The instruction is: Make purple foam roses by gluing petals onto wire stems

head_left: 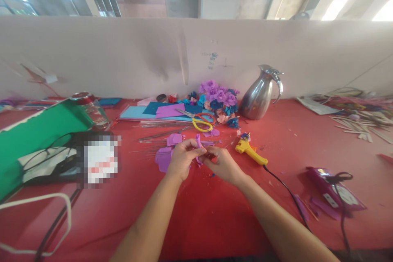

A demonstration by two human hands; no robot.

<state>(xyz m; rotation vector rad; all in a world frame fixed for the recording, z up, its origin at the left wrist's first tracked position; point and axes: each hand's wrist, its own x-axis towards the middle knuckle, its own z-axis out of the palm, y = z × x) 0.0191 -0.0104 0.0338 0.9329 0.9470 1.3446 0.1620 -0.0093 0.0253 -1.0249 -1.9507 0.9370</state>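
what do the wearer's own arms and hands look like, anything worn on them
The left hand and right hand are ungloved. Both forearms are bare as far as the picture shows, with no sleeve, watch or bracelet in view. The fingers are too blurred to rule out a small ring.

Forearms [153,217] converging, left hand [182,159] and right hand [223,164] meet fingers-to-fingers, both pinching, left of the glue gun [252,154].
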